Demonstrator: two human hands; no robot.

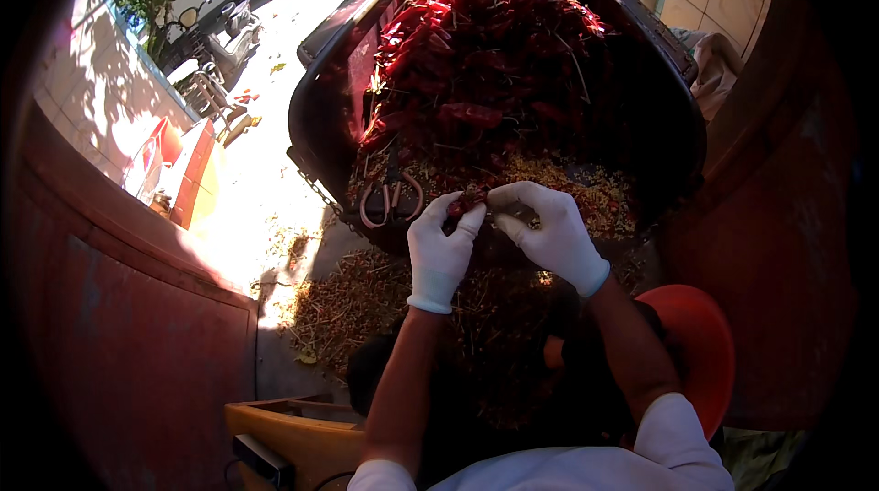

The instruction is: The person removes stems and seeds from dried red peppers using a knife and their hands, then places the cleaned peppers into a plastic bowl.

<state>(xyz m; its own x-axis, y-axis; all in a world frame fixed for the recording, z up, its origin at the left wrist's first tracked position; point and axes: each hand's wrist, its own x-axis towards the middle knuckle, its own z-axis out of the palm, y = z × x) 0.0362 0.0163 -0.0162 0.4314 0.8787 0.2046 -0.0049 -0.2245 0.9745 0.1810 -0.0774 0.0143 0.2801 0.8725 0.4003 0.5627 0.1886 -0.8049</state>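
My left hand (441, 251), in a white glove, pinches a dried red chili pepper (465, 204) between thumb and fingers. Close beside it, my right hand (549, 233), gloved too, has its fingers curled with the tips at the pepper's right end. The fingers cover much of the pepper. A pair of scissors (414, 201) with large looped handles lies just left of my left hand, on the near part of a dark cart (678, 129). Behind my hands, a big heap of dried red chilies (485, 61) fills the cart.
Pale stems and seeds (595, 194) litter the cart's near edge, and more scraps (352, 308) cover the ground below. A red basin (705, 345) is by my right arm, a wooden stool (307, 436) at lower left. Red door panels (119, 308) flank me. A motorbike (220, 38) stands far left.
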